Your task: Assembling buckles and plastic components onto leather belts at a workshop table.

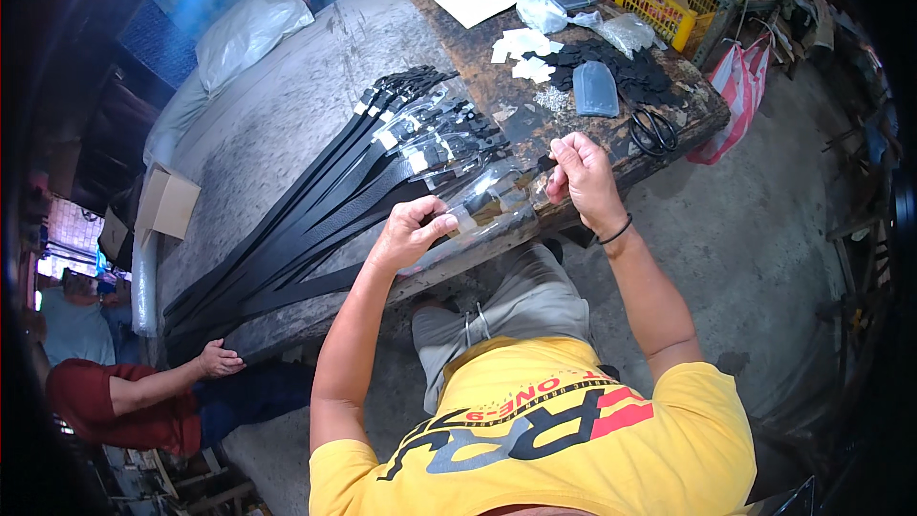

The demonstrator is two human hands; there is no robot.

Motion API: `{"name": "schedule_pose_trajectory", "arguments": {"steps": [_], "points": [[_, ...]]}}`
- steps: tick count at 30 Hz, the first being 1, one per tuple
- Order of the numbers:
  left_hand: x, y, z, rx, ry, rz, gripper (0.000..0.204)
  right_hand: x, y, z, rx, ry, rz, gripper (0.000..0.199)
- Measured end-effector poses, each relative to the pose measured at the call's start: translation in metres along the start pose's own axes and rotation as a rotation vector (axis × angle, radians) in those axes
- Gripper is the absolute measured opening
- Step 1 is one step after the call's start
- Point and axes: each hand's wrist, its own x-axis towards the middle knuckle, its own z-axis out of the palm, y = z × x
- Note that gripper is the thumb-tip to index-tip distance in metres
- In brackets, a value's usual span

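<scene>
We worked at a long worn table (287, 115), and just beyond our fingers a stack of black belts (315, 210) fanned out across it, the buckle ends wrapped in clear plastic sleeves. The belt in hand (482, 203) lay at the near edge, stretched between our two hands. Our left hand (409, 232) pinched the sleeve at one end, fingers closed narrowly on it; our right hand (580, 177) was closed on the other end, fingertips bunched on the plastic. We judged the belt light and limp along its length, stiffer at the buckle, and the sleeve slippery and easily crumpled, so the firm buckle end seemed the best place to hold.

Past our right fingers lay a heap of small black pieces (626, 72), scissors (654, 131), and clear bags (544, 11). Farther off stood a yellow crate (659, 5); its contents we could not tell. A co-worker's hand (220, 360) rested on the table's far end, well apart from ours.
</scene>
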Motion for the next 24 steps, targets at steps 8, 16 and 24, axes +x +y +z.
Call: {"name": "schedule_pose_trajectory", "arguments": {"steps": [8, 16, 24], "points": [[-0.005, 0.008, 0.004, 0.006, 0.032, -0.066, 0.023, -0.010, 0.004, 0.007, 0.080, -0.002, 0.026, 0.021], [-0.002, 0.008, 0.005, 0.112, 0.069, 0.146, 0.026, -0.031, -0.048, 0.013, -1.070, -0.176, -0.818, 0.081], [-0.020, 0.021, -0.002, -0.032, 0.173, 0.306, 0.022, -0.028, -0.006, 0.086, -1.269, -0.579, -1.007, 0.101]]}}
